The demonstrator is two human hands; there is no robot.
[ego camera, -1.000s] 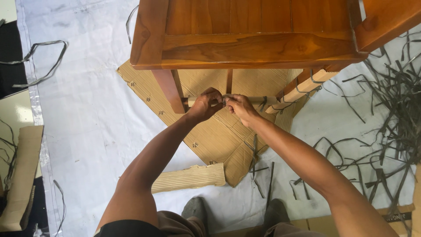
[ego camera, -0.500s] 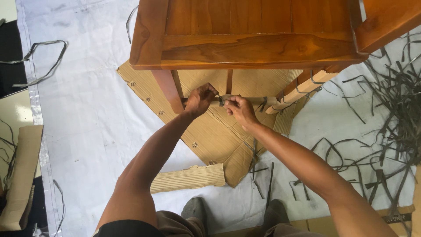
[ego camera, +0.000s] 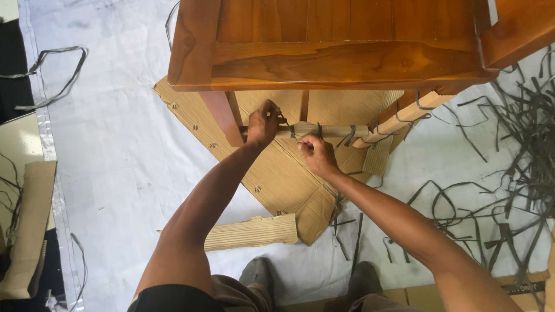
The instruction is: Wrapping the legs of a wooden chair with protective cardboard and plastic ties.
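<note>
The left hand grips the cardboard-wrapped rail under the wooden chair, next to its front leg. The right hand, just below the rail, is clenched on a dark strap that loops the rail. Flattened cardboard lies beneath on the white floor sheet, with loose straps toward the sheet's right edge.

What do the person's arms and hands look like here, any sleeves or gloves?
Both arms are bare from the upper arm down. No sleeves reach the forearms, and there are no gloves, watch or rings visible on the left hand or right hand. A dark garment edge shows at the frame bottom.
</note>
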